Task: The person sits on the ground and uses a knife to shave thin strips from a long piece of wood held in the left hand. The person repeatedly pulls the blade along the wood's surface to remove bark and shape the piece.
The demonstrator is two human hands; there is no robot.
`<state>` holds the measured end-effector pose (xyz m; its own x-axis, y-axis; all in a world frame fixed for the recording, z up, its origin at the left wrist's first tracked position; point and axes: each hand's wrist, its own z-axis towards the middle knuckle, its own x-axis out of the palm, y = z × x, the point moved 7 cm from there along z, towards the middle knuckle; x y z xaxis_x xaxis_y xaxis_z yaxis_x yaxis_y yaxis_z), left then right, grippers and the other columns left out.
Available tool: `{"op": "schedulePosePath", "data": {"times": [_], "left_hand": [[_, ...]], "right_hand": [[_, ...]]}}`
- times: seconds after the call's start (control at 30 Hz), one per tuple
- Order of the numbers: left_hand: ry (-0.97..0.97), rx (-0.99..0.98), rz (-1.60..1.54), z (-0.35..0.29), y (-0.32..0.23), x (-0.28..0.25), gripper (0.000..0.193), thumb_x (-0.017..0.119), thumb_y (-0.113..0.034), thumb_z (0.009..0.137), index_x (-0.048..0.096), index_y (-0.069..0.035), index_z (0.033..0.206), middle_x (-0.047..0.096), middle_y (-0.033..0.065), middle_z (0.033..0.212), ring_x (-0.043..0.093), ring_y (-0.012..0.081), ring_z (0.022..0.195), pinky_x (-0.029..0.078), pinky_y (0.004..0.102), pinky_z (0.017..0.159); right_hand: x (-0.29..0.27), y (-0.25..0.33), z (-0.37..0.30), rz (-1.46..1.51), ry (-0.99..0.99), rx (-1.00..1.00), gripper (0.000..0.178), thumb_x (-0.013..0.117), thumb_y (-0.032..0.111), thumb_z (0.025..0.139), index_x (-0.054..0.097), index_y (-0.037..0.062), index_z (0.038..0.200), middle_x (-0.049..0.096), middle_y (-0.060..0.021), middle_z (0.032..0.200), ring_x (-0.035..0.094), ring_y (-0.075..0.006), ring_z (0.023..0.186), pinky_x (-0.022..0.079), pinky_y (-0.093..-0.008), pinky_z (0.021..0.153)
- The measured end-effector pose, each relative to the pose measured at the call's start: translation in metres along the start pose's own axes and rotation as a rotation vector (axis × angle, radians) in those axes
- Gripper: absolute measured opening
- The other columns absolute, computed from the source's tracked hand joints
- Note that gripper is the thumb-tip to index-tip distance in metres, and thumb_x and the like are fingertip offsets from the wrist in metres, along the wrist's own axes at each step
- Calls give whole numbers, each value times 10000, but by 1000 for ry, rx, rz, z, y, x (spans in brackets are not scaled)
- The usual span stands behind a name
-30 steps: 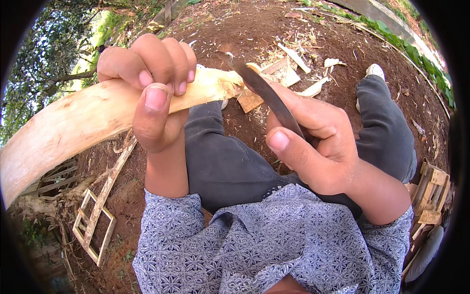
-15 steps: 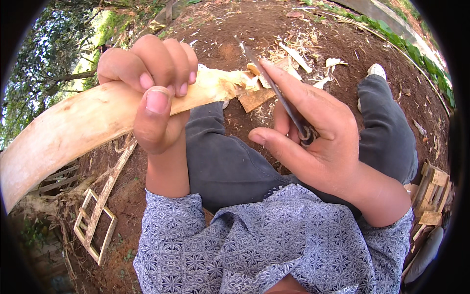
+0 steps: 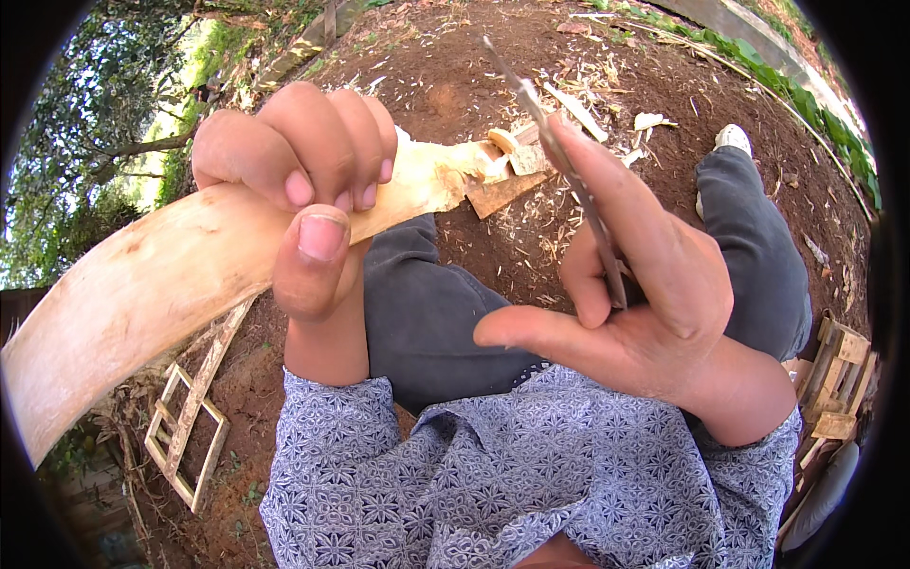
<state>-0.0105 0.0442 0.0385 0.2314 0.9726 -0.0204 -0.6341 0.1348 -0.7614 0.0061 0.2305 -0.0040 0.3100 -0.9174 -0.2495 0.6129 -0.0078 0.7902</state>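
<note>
Pale wood, head view: one long, curved, smooth-faced piece [image 3: 190, 270], running from the left edge to a rough, hacked end above the lap
Left hand [image 3: 318, 175]: closed firmly round the wood, four fingers over the top, thumb against the near face
Dark blade [image 3: 586, 195]: one, thin, slanting upward, apart from the wood's hacked end
Right hand [image 3: 664, 294]: loosely curled, gripping the blade along the fingers, thumb stretched clear
Ground: reddish-brown soil [image 3: 441, 100], littered with pale shavings [image 3: 649, 121]
Trousers [image 3: 427, 332]: dark cloth
Shirt [image 3: 531, 450]: patterned blue-and-white cloth
Wooden frame [image 3: 213, 441]: one, diamond-like, at lower left
</note>
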Motion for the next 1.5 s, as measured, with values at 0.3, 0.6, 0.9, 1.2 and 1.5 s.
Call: {"op": "schedulePosePath", "data": {"times": [0.3, 0.6, 0.9, 1.2, 1.5], "left_hand": [[18, -4, -18, -1, 0, 1, 242, 646, -156, 832, 417, -128, 903, 439, 11, 730, 419, 123, 630, 401, 312, 633], [18, -22, 12, 1, 3, 0, 205, 614, -159, 849, 417, -130, 894, 437, 13, 740, 418, 120, 642, 386, 305, 665], [-4, 32, 7, 1, 0, -14, 170, 592, -123, 856, 424, -121, 879, 433, 25, 732, 421, 130, 637, 394, 309, 652], [-73, 56, 51, 2, 8, -50, 110, 513, -145, 879, 432, -121, 809, 429, 29, 706, 427, 141, 620, 409, 336, 638], [-93, 30, 56, 3, 11, -42, 139, 504, -169, 879, 408, -137, 782, 418, 31, 700, 415, 145, 608, 398, 324, 615]], "right_hand": [[16, -28, -4, 611, 153, 35, 1633, 598, 862, 117, 472, -121, 1414, 395, 97, 638, 393, -12, 546, 279, -181, 494], [0, -12, 2, 768, 175, -9, 1676, 557, 929, 82, 492, -64, 1431, 389, 103, 624, 370, -8, 547, 288, -183, 514], [17, -30, -10, 424, 248, 349, 738, 778, 339, 881, 495, -44, 1444, 484, 33, 652, 467, -56, 610, 389, -229, 603], [63, -68, -42, 87, 292, 410, 473, 581, 156, 982, 512, -33, 1411, 632, -210, 789, 643, -313, 721, 492, -384, 708], [83, -75, -42, 114, 262, 388, 452, 525, 177, 995, 499, -102, 1350, 633, -260, 912, 627, -421, 860, 498, -494, 763]]}}
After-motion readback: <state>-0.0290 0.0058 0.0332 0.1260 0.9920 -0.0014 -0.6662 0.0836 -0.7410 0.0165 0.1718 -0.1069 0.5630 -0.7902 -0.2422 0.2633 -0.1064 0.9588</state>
